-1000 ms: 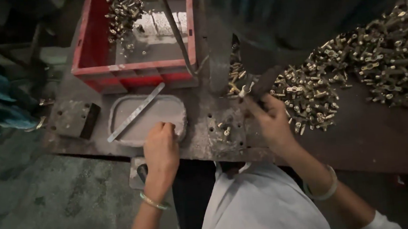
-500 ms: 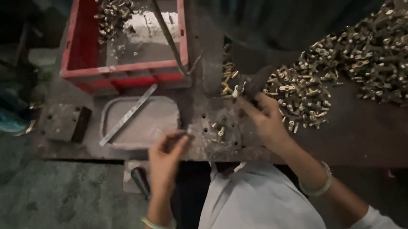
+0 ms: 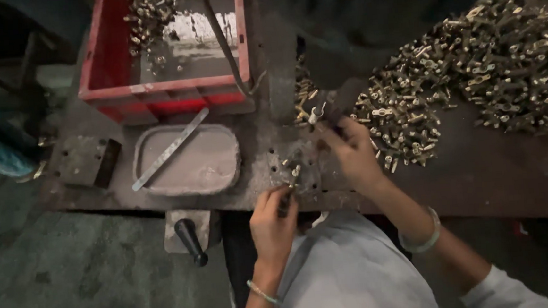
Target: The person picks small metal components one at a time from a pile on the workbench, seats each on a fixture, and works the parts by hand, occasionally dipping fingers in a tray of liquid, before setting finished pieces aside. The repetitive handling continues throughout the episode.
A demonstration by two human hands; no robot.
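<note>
Currently | left hand (image 3: 272, 220): pinches small brass fitting (image 3: 295, 172) at workbench (image 3: 481, 171) edge | right hand (image 3: 351, 152): grips another brass part (image 3: 314, 114) beside brass pile (image 3: 473, 63) | grey tray (image 3: 188, 161): left.

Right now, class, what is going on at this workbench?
A person sits at a worn metal workbench handling small brass fittings. The right hand holds one small fitting up at the edge of a large pile of fittings. The left hand pinches another small piece near the bench's front edge. A grey tray with a metal strip across it and a red crate lie to the left.
</note>
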